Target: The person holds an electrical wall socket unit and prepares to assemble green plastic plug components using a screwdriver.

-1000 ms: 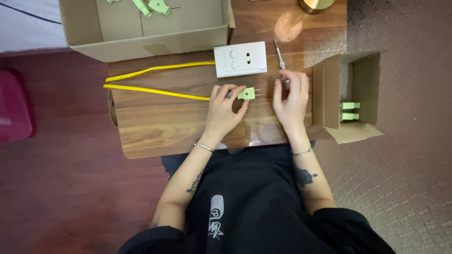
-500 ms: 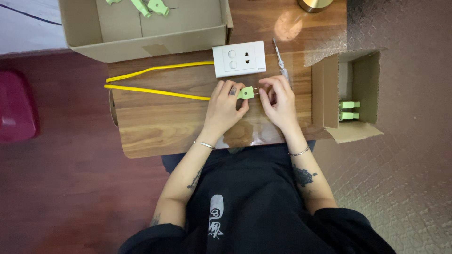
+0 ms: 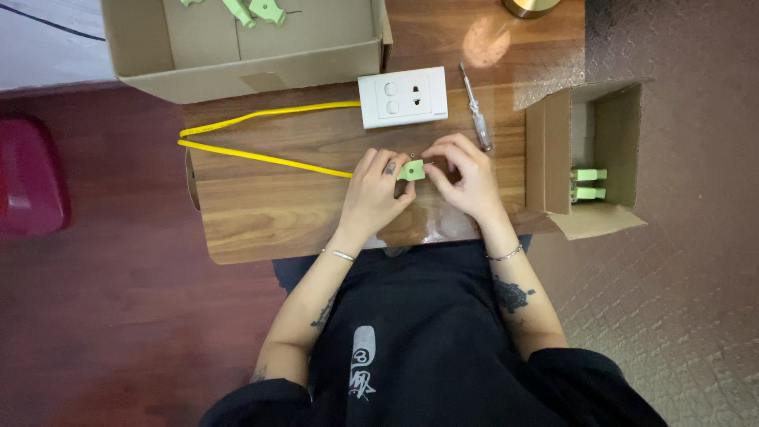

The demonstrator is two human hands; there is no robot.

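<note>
Two hands, left hand (image 3: 378, 190) and right hand (image 3: 462, 174), pinch one green plug (image 3: 411, 169) on one yellow cable (image 3: 261, 156); two boxes stand nearby.

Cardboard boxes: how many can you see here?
2. A large cardboard box stands at the table's far edge; a small cardboard box stands open at its right end.

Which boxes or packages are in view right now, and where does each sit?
Large cardboard box: top left, behind the wooden board, open, brown, shallow, with light green parts inside.
Small cardboard box: right of the board, open, brown, holding green plugs.
No screens or signs show.
</note>
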